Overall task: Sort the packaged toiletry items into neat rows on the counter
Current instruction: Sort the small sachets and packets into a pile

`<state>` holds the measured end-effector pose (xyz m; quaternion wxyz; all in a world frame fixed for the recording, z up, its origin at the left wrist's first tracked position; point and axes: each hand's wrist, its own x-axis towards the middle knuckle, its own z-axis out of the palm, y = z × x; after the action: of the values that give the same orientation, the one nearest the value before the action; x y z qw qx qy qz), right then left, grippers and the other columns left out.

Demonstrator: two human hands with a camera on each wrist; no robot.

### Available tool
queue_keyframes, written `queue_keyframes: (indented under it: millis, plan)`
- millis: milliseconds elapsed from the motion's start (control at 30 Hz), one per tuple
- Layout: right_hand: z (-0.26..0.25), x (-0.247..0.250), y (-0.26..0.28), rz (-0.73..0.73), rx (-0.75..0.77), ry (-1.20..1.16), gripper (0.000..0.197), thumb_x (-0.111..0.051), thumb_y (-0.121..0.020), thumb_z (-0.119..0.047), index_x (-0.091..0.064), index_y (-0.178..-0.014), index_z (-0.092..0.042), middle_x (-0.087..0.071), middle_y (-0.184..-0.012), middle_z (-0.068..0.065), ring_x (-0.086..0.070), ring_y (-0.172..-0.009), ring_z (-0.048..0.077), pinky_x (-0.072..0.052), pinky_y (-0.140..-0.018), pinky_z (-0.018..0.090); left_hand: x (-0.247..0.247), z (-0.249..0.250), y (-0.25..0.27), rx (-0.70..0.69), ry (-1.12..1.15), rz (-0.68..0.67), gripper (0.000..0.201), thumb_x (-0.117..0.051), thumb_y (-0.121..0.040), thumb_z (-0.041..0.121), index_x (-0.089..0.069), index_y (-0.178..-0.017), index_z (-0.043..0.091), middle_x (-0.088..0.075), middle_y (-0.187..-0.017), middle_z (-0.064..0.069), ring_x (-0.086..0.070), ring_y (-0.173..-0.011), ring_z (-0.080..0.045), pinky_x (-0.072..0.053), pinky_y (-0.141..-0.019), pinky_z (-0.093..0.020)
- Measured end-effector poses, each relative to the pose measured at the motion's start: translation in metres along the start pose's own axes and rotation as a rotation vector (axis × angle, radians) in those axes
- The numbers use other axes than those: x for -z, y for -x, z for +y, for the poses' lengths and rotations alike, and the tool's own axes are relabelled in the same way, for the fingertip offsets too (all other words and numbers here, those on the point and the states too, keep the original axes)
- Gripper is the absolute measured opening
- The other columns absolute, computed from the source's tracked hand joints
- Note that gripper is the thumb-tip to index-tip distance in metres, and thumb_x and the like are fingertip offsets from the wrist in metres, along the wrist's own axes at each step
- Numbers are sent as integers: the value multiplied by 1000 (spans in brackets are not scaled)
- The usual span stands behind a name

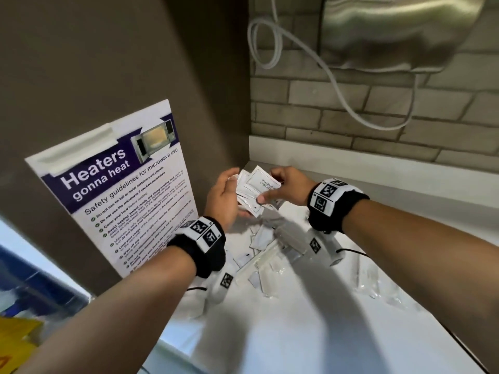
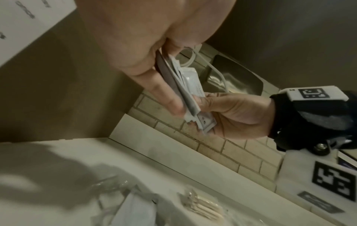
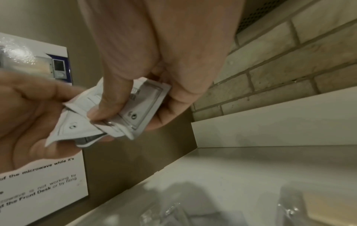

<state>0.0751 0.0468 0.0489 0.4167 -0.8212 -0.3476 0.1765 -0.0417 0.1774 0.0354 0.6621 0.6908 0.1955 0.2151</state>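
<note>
Both hands up over the counter (image 1: 310, 333), sharing one stack of white sachets (image 1: 256, 190).

Left hand (image 1: 224, 198) cups the stack from the left, fingers curled behind it and thumb on its edge. Right hand (image 1: 286, 187) pinches the front sachet, thumb on its face and fingers behind; the print on it reads "SHAMPOO". The stack is held between the two palms, off the surface, near the back corner. More loose packets (image 1: 270, 252) lie scattered on the counter below the wrists, some clear-wrapped. Microwave safety poster (image 1: 121, 190) on the left wall.
</note>
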Motion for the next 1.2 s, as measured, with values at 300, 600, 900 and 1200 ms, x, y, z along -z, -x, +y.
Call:
queue_keyframes:
  millis: [300, 600, 900, 1200]
  plan:
    - [-2, -9, 13, 70, -3, 79, 50, -92, -57, -23, -57, -90, -12, -60, -78, 7, -53, -68, 18, -47, -64, 34, -15, -10, -1, -68, -164, -143, 48, -67, -90, 17, -49, -133, 25, -63, -106, -5, -65, -71, -13, -57, -47, -28]
    - [31, -9, 35, -29, -167, 221, 42, -80, -75, -34, -62, -108, -16, -65, -98, -1, -59, -86, 15, -46, -78, 29, 11, -18, -12, -120, -277, -94, 42, -67, -89, 21, -51, -123, 38, -63, -115, -1, -69, -94, -25, -61, -66, -41]
    - [60, -64, 35, -269, -186, 579, 88, -87, -54, -44, -51, -134, -37, -54, -121, 3, -55, -114, 25, -47, -99, 34, 32, -15, -20, -120, -243, -127, 43, -67, -91, 19, -50, -126, 36, -61, -118, -8, -71, -90, -28, -54, -48, -29]
    - [45, -71, 8, -295, -77, 454, 59, -85, -68, -14, -64, -122, -19, -61, -106, 5, -58, -100, 20, -37, -79, 18, 41, -19, -20, -118, -202, -51, 42, -65, -92, 16, -50, -127, 33, -64, -113, -3, -73, -87, -20, -54, -46, -28]
